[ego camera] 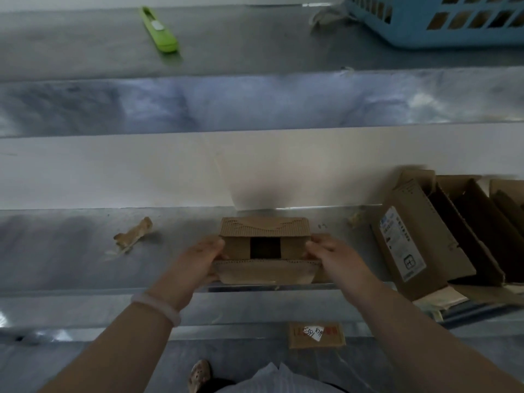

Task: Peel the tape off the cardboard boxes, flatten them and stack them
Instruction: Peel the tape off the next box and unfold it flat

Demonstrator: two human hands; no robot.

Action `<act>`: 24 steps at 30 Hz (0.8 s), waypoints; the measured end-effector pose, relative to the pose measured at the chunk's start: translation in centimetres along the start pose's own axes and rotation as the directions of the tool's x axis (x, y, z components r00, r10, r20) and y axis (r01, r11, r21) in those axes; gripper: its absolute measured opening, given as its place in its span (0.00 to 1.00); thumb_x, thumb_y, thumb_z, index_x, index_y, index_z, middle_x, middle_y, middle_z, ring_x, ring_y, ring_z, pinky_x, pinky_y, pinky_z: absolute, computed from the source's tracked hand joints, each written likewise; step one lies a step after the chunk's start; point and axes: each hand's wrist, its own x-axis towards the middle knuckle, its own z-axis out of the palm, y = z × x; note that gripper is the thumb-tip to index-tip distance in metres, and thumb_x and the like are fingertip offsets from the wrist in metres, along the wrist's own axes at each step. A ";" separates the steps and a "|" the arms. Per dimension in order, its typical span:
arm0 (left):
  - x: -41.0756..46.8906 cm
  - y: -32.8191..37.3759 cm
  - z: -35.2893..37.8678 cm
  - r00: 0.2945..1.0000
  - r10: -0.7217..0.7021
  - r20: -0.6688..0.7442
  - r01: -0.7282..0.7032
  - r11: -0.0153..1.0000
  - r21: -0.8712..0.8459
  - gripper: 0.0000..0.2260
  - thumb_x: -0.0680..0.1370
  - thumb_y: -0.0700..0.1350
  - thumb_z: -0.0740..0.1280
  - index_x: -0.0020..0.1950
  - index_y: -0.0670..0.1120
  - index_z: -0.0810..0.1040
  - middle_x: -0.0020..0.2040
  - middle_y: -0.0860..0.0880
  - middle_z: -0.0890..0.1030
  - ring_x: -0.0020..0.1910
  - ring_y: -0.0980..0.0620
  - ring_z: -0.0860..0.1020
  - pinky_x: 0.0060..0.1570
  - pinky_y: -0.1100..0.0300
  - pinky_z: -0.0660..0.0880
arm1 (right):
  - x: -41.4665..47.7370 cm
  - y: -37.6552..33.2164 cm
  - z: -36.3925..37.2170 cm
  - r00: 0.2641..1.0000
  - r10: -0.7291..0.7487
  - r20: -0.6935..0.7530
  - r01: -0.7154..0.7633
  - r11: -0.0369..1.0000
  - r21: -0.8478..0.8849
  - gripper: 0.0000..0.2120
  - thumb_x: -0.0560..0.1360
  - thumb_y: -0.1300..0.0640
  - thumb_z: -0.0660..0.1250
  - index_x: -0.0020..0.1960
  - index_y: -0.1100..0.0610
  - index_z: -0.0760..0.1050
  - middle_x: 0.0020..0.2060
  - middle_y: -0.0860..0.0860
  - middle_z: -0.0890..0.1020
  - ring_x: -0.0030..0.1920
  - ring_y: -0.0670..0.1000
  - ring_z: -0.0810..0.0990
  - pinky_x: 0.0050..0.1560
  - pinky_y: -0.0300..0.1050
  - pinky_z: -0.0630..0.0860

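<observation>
Box: A small cardboard box (pixel 265 248) sits at lower centre of the frame, squarely between the two hands, over the near ledge of the steel table (pixel 85 251). Its far and near flaps are folded outward, with a dark square opening between them.
Left hand: The left hand (pixel 198 259) grips the box's left end, fingers curled against the side wall. A pale bracelet (pixel 157 307) circles the wrist.
Right hand: The right hand (pixel 331 256) holds the opposite end, thumb on the near side and fingers wrapped round the far corner.
Contact with table: Whether the box rests on the metal or is held just above it cannot be told.
Right edge: Several opened boxes (pixel 425 239) lie on their sides in a row, well apart from the right hand. The nearest bears a white label.
Left of the box: A crumpled brown strip (pixel 133 235) lies on the table, near the left hand but not touching it.
Upper left: A green utility knife (pixel 158 31) lies on the far surface.
Upper right: A blue plastic basket (pixel 425 24) is cut off by the frame.
Bottom: A labelled piece of cardboard (pixel 316 334) lies on the floor below the table edge, and a shoe (pixel 200 374) shows at lower centre.
</observation>
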 end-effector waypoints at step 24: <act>4.6 0.9 2.4 0.995 0.064 0.076 -0.100 0.643 0.760 0.45 0.61 0.59 0.72 0.69 0.62 0.46 0.61 0.46 0.64 0.61 0.40 0.69 0.61 0.46 0.71 | 4.0 -2.5 2.9 0.994 0.081 0.068 -0.024 0.800 -0.599 0.53 0.57 0.40 0.74 0.73 0.46 0.48 0.62 0.54 0.72 0.62 0.58 0.73 0.61 0.53 0.74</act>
